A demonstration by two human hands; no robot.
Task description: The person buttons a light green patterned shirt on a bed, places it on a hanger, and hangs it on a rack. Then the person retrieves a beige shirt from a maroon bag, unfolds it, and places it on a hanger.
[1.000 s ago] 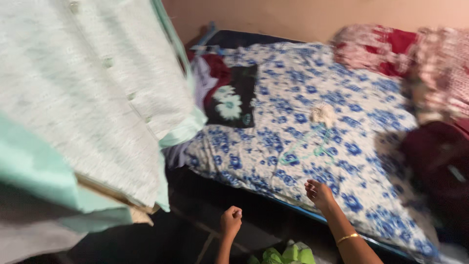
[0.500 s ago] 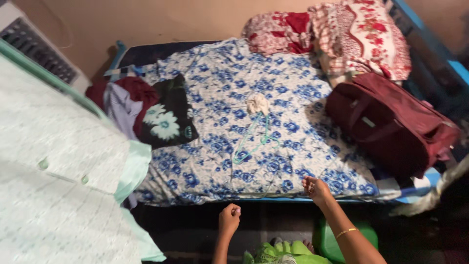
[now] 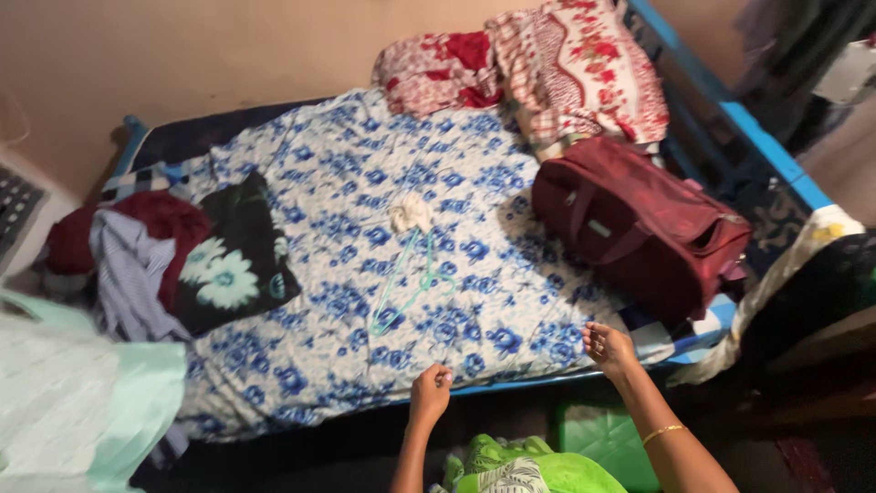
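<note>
Bed [image 3: 301, 365] with blue-flowered sheet. Maroon bag [image 3: 639, 219] far right. Mint hanger [image 3: 406, 283] mid-sheet, long axis running away from person, straight beyond left hand [image 3: 430, 394], nearer that one. Left grip clenched, empty; right hand [image 3: 609, 349] loosely curled, empty.

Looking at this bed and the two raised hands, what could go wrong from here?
1. The maroon duffel bag sits near the bed's corner, so a tug on the blue-flowered bedsheet might tip it off.
2. The thin pale-green clothes hanger lies loose mid-bed and could snag fabric or slide off.
3. The left hand and right hand hover at the mattress edge; the pale-green garment hanging at the near left could get in their way.
</note>
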